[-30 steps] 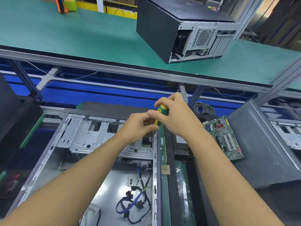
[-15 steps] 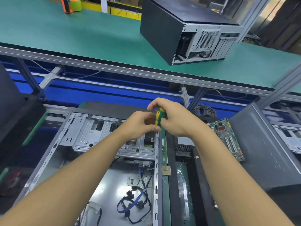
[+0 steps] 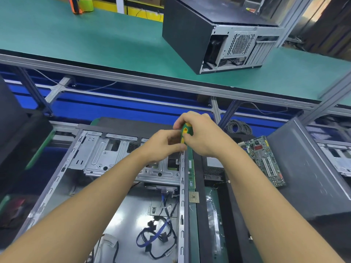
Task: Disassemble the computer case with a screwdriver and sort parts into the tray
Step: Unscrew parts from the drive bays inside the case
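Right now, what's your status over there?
Right hand grips screwdriver handle, left hand pinches below. Tip hidden, at open case rail. Loose cables lie apart, inside.

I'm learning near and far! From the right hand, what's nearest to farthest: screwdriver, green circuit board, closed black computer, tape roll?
1. screwdriver: held in the right hand.
2. green circuit board: just to its right.
3. closed black computer: up on the green bench.
4. tape roll: that bench's far left corner.
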A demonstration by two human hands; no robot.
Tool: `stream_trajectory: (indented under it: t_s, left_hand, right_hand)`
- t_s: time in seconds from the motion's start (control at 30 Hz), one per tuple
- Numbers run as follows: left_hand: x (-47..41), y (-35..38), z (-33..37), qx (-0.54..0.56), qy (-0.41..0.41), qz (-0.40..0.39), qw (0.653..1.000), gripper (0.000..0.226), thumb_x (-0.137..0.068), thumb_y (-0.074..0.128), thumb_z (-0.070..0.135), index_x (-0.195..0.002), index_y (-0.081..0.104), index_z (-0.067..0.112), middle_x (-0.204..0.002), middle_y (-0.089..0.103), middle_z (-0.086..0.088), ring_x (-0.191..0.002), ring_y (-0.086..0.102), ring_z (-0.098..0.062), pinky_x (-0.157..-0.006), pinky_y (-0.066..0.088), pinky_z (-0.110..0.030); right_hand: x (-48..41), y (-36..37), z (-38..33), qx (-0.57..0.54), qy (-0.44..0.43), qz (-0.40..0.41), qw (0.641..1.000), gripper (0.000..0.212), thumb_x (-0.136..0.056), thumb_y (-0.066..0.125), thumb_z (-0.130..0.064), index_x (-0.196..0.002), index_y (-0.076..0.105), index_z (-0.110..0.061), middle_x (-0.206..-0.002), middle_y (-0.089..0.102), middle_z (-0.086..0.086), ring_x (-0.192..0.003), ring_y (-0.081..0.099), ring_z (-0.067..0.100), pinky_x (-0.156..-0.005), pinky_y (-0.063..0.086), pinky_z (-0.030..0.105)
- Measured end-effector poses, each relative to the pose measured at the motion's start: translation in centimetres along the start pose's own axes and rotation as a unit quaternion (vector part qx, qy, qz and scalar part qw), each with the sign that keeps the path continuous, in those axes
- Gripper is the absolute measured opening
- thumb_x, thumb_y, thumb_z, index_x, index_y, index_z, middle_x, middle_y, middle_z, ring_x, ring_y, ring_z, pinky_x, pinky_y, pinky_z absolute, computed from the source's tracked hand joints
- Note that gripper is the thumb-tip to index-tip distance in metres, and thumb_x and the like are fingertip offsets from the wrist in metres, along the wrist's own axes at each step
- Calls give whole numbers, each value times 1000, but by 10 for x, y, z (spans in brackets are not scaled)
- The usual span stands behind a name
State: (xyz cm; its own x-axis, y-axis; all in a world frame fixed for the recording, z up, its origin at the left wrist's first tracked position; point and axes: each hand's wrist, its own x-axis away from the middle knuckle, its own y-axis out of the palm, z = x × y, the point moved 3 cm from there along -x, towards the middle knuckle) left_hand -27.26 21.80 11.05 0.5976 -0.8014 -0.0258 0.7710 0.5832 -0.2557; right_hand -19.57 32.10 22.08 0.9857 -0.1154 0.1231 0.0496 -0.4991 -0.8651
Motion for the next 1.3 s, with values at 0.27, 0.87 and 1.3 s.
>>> stream_trajectory:
  t_s: [0.27,0.87,1.3]
  left_hand:
    - [-6,10,10,-105,-2,100,989,39,-67,88,26,-76,51,27,-69,56,12,-62,47,-3,-56,35,-15]
    - [124,8,-83,-45,-439,-364,820,107,-73,54,78,-143,36,-1,-122,58,-13,-103,61,-23,-91,54,-37]
    - [94,40,-130,576,-255,89,771,74,-70,91,19,-128,52,-5,-128,64,-23,-117,64,-34,-103,50,-44]
  right_hand:
    - [-5,5,8,109,113,88,984,50,-93,50,-63,-118,58,-20,-116,48,3,-104,50,26,-78,41,37]
    - [-8,5,11,36,59,30,997,37,-99,57,-19,-134,47,-23,-107,51,0,-97,44,23,-74,40,35]
    - [-6,11,1,40,82,64,994,30,-97,63,-23,-124,52,-15,-123,47,7,-95,52,26,-81,45,38]
